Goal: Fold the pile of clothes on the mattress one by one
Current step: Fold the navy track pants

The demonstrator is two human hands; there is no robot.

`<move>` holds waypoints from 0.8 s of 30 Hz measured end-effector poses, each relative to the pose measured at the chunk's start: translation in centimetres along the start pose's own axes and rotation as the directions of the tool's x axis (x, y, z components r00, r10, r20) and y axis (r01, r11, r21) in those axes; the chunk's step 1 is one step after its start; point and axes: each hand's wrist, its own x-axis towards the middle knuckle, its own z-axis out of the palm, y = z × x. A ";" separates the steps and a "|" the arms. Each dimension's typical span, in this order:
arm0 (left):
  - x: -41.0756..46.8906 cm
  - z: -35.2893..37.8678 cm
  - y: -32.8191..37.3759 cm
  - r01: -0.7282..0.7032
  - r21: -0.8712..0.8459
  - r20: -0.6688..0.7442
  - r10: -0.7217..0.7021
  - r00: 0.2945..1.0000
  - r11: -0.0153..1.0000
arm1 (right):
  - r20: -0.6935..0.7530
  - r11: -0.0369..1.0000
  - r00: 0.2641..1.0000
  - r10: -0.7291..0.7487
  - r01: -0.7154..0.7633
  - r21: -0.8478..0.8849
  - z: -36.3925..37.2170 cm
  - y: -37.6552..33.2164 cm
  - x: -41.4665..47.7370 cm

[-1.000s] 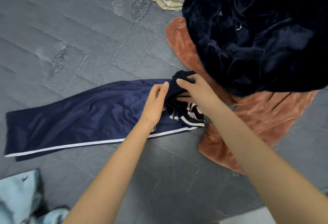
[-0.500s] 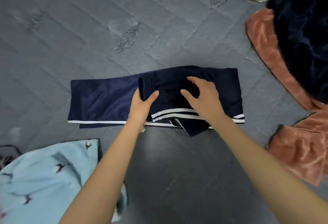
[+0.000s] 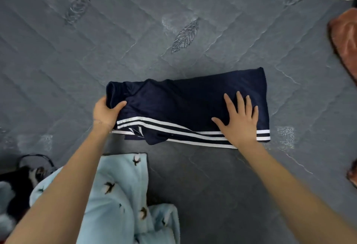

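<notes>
the navy track trousers with white side stripes (image 3: 185, 106) are lying folded on the grey quilted mattress (image 3: 135, 31). the left hand (image 3: 105, 115) is gripping their left end; the right hand (image 3: 240, 123) is pressing flat, fingers spread. the fold probably wants aligned stripes and the loose flap tucked.

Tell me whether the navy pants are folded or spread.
Folded: the navy pants lie doubled into a short rectangle, white stripes stacked along the near edge.

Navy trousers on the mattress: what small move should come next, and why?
Probably fold the left end over to the right. The left hand grips that end of the trousers, the right hand presses the other end flat, and they lie in a long strip.
</notes>
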 end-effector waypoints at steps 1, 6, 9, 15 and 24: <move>-0.1 0.0 -0.5 -0.017 0.050 -0.040 0.019 0.999 0.999 | -0.012 1.000 1.000 0.016 -0.016 0.011 -0.1 0.3 0.2; -2.9 2.2 -0.3 -0.342 0.365 -0.153 0.418 0.896 0.866 | 0.070 0.997 0.996 0.052 -0.047 -0.064 0.1 2.6 0.6; -5.3 5.8 0.5 -0.510 0.500 0.106 0.535 0.838 0.700 | 0.115 0.998 0.993 0.030 -0.022 -0.065 0.3 3.6 0.7; -6.0 9.6 -1.7 -0.441 0.656 0.328 0.295 0.897 0.612 | 0.005 0.993 0.999 -0.040 0.039 0.115 -0.7 5.0 2.0; -14.1 16.2 3.5 -0.695 0.337 0.234 0.658 0.716 0.636 | 0.014 0.740 0.976 0.216 -0.173 0.651 -2.5 7.3 3.6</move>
